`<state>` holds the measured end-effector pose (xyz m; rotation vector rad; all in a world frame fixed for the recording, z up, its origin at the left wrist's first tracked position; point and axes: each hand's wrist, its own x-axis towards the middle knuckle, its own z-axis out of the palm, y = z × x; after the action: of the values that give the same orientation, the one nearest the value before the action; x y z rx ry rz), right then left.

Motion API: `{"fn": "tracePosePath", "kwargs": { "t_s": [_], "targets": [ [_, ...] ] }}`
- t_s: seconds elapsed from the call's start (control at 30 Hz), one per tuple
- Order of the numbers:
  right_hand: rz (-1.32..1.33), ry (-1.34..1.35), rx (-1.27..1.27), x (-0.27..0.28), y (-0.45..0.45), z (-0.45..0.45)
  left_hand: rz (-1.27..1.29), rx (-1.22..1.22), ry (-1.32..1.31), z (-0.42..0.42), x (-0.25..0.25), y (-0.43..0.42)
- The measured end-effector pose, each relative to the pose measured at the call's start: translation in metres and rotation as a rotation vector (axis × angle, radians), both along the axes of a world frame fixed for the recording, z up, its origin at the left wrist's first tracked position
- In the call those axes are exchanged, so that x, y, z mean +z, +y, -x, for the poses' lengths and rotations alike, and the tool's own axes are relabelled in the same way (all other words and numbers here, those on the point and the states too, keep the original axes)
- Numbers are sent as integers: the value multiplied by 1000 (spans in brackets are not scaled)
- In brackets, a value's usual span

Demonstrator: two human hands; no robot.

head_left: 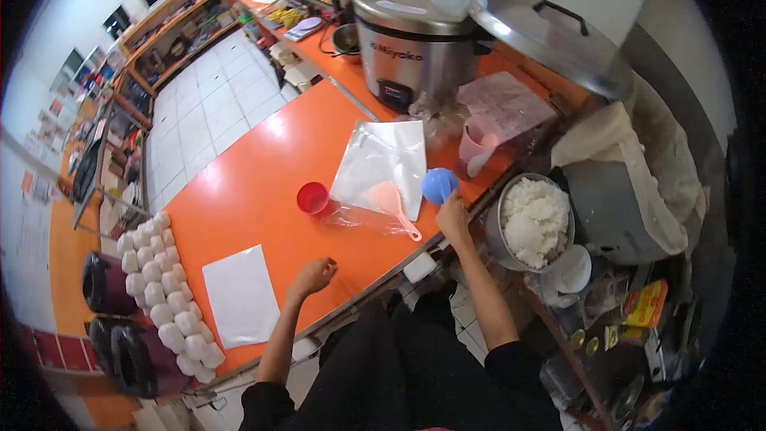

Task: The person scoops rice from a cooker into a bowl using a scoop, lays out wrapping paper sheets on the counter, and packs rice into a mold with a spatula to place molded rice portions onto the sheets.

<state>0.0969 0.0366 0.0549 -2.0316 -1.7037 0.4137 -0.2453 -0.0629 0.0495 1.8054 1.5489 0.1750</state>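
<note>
My right hand (452, 220) is closed on the edge of a round blue plastic cup or bowl (438, 185) at the table's front edge; its exact kind is unclear. My left hand (316, 276) hovers low over the orange table, fingers loosely bent and nothing visible in them. Between the hands, a pink rice paddle (388, 201) lies partly on a stack of white wrapping sheets (373, 152), beside a clear plastic bag (359, 219). A red cup (312, 198) stands left of the bag. Cooked rice (536, 221) fills a metal pot (502, 249) right of my right hand.
Rows of white wrapped packets (171, 303) line the table's left end, near another white sheet (242, 295). A large rice cooker (419, 40) stands at the back, with a metal lid (558, 36) and a pink jug (477, 144) nearby. A cloth-draped container (610, 207) is at right.
</note>
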Motion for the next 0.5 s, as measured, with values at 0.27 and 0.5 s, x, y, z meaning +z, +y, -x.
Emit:
{"fn": "tracePosePath", "kwargs": {
  "t_s": [0.27,0.5],
  "targets": [
    [-76,170,-142,-58,4,0,-404,359,91,23,-10,57],
    [-297,-256,-25,-7,-15,36,-556,336,192,18,-20,113]
  ]
}}
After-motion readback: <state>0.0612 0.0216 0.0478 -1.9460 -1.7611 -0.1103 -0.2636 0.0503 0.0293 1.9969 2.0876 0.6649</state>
